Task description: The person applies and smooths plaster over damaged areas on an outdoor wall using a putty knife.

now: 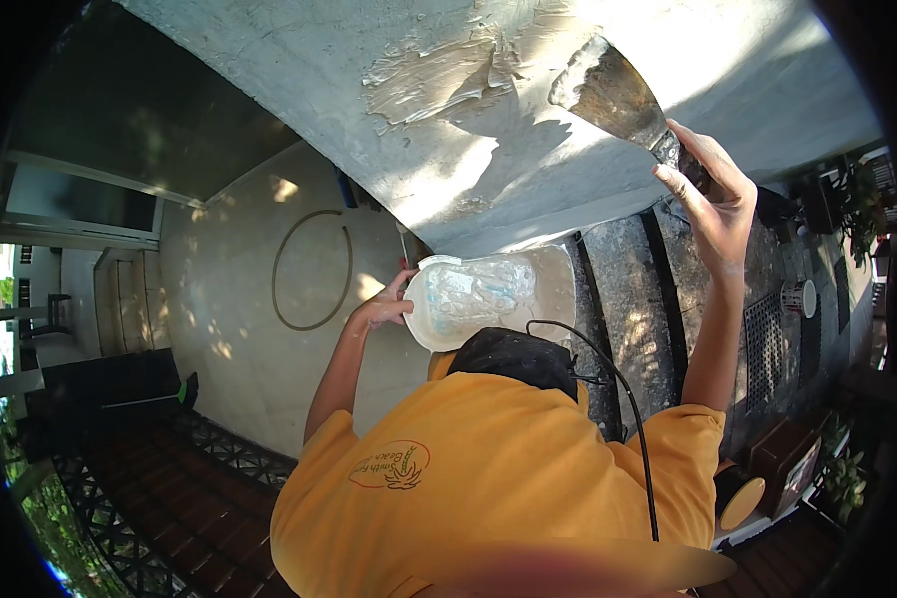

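My right hand [720, 207] is closed around the handle of a wide putty knife [618, 92]. Its stained blade lies at or very near the white wall [309, 62], just right of a patch of fresh putty [434, 80]; whether it touches cannot be made out. At my waist, my left hand [380, 308] grips the left rim of a white plastic tub [421, 321]. Inside the tub is whitish putty [488, 284] with bluish streaks. A slim light tool [403, 239] sticks up beside my left fingers, its lower part hidden.
A curved hose [281, 261] rests on the pale floor [239, 384] to the left. Dark strips cross the grey paving [633, 289] on the right, where a small white bucket [799, 298] stands. A black cable [636, 399] hangs over my shirt.
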